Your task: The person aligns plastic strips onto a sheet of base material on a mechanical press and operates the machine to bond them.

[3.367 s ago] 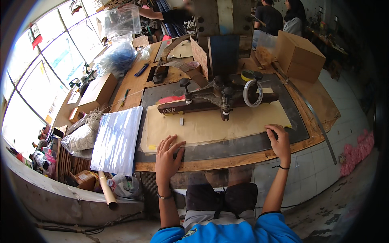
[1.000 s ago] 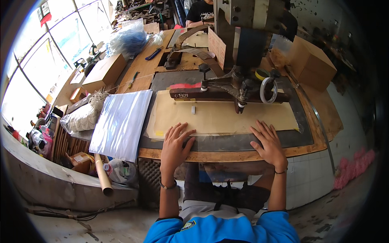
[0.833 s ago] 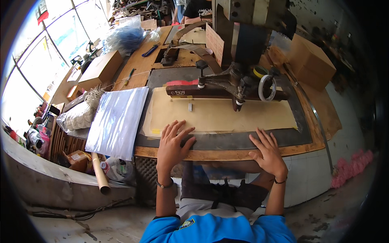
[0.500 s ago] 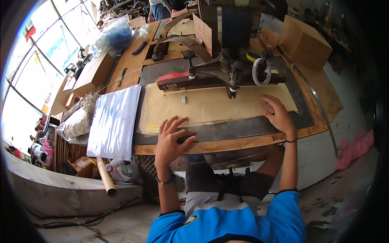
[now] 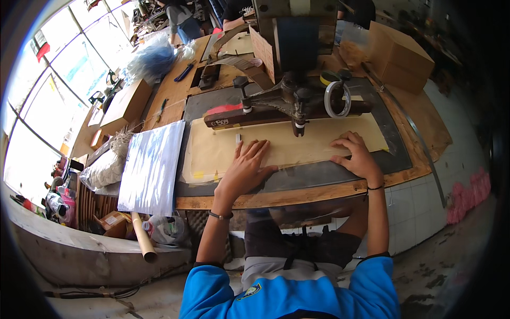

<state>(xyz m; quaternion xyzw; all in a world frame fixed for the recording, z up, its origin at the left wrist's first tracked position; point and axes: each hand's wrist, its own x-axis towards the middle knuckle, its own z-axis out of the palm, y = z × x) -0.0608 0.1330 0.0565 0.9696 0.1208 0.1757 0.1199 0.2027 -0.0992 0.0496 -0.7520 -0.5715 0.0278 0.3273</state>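
Note:
A long tan sheet (image 5: pixel 212 151) lies on the dark grey mat (image 5: pixel 313 177) of the wooden bench. My left hand (image 5: pixel 245 169) rests on the sheet's near side, fingers spread and nothing held. My right hand (image 5: pixel 357 158) touches the sheet further right, its fingers bent but apart, with no object visible in them. Just beyond my left fingertips sits a small pale metal-looking piece (image 5: pixel 238 139). Over the sheet's far part hangs the dark bar (image 5: pixel 287 114) of a press-like machine (image 5: pixel 295 87); what lies directly beneath it is partly hidden.
A clear-wrapped stack of pale sheets (image 5: pixel 150 167) overhangs the bench's left edge. A tape roll (image 5: pixel 337 99) hangs by the bar's right end. Cardboard boxes (image 5: pixel 399 57) stand at both sides. A long metal strip (image 5: pixel 419 141) runs along the right. Other people (image 5: pixel 183 21) are behind the bench.
My left hand has moved right and farther forward onto the sheet. My right hand has shifted slightly left and nearer. The view has tilted a little.

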